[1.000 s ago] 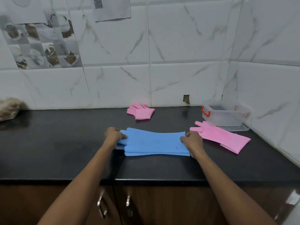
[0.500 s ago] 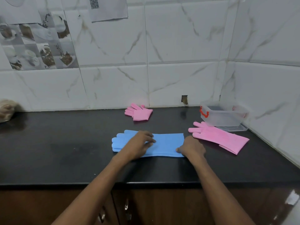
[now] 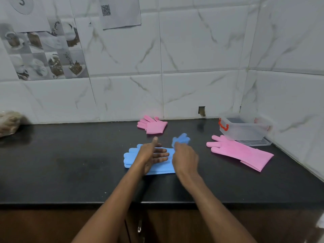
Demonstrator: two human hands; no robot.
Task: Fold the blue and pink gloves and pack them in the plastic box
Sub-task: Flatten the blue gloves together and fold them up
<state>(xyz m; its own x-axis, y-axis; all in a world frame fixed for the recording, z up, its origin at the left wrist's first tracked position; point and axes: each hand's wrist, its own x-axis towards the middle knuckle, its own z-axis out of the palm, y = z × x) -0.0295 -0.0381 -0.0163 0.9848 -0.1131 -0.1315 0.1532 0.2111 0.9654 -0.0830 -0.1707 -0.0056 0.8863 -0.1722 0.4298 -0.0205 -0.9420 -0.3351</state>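
Observation:
The stacked blue gloves (image 3: 130, 158) lie in the middle of the black counter (image 3: 70, 163), fingers pointing left. My left hand (image 3: 152, 153) rests flat on their middle, fingers spread. My right hand (image 3: 185, 160) grips their right end, and a blurred blue part (image 3: 181, 139) sticks up above that hand. A long pink glove (image 3: 240, 152) lies flat to the right. A folded pink glove (image 3: 154, 126) sits near the back wall. The clear plastic box (image 3: 245, 131) with a red latch stands open in the right corner.
The box stands on a clear lid (image 3: 256, 142) close to the tiled corner walls. A brownish bundle (image 3: 8, 122) lies at the far left of the counter. The counter's front edge (image 3: 157, 202) runs above brown cabinet doors.
My left hand slid from the gloves' finger end to their middle and flattened. My right hand lifted the right end of the blue gloves up and toward the left.

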